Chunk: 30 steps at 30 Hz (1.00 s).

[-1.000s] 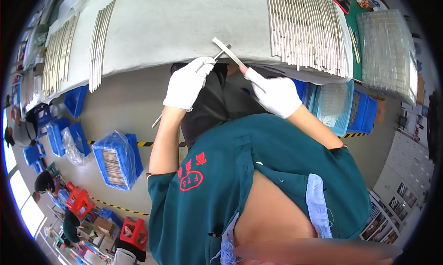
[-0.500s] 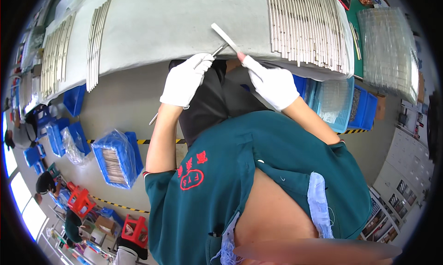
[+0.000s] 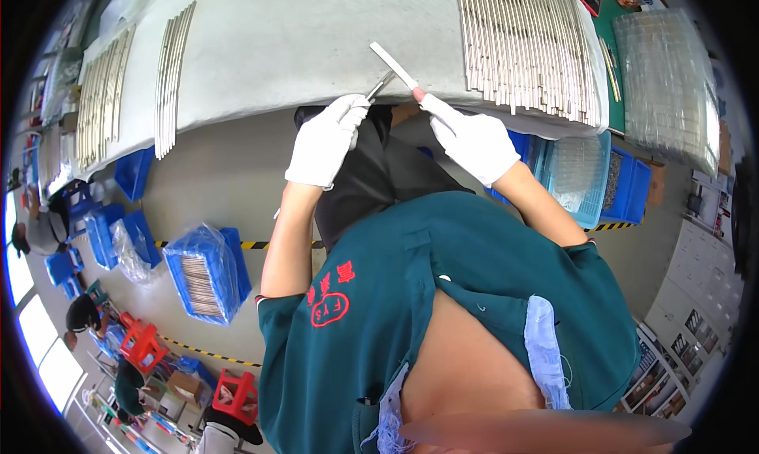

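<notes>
My left hand (image 3: 326,143), in a white glove, is closed around a slim metal rod (image 3: 381,86). One end of the rod sticks out past the fingers over the table edge; the rest is hidden by the glove and arm. My right hand (image 3: 477,144), also gloved but with a bare fingertip showing, grips a flat white strip (image 3: 392,64). The strip slants up and left over the cloth-covered table (image 3: 300,43). Its lower part passes close to the rod's tip; whether they touch I cannot tell.
A wide row of metal rods (image 3: 522,51) lies on the table's right, with smaller groups of rods (image 3: 172,82) at the left. Plastic-wrapped trays (image 3: 664,82) stand at far right. Blue crates (image 3: 624,189) sit below the table; a bagged crate of rods (image 3: 202,276) is on the floor.
Both hands have shifted slightly right in the picture, as has the scene at left. The rod's tip now sits a little left of the strip instead of meeting it in view.
</notes>
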Each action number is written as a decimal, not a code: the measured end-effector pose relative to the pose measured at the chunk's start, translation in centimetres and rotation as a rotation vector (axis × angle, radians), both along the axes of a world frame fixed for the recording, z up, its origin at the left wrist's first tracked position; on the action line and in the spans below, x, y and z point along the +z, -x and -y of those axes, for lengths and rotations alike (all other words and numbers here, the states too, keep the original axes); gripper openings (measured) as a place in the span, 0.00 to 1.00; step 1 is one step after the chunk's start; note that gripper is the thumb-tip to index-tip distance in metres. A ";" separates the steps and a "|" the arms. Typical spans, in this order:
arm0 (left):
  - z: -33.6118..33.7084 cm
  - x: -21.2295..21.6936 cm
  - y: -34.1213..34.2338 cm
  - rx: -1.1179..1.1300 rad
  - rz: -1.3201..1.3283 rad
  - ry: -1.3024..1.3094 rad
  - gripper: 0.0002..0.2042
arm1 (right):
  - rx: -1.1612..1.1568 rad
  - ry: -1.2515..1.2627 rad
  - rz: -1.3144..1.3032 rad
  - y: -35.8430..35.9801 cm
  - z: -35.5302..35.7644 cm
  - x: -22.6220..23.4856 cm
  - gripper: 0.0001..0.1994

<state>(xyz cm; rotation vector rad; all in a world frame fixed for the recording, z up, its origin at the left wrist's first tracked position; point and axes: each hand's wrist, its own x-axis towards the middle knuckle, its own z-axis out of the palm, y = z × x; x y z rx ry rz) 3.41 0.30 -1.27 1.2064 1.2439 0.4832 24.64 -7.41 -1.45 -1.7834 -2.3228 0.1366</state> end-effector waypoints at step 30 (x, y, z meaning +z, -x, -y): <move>0.0 0.8 -0.4 0.004 0.113 0.237 0.12 | -0.025 -0.073 0.102 0.8 1.5 -0.2 0.27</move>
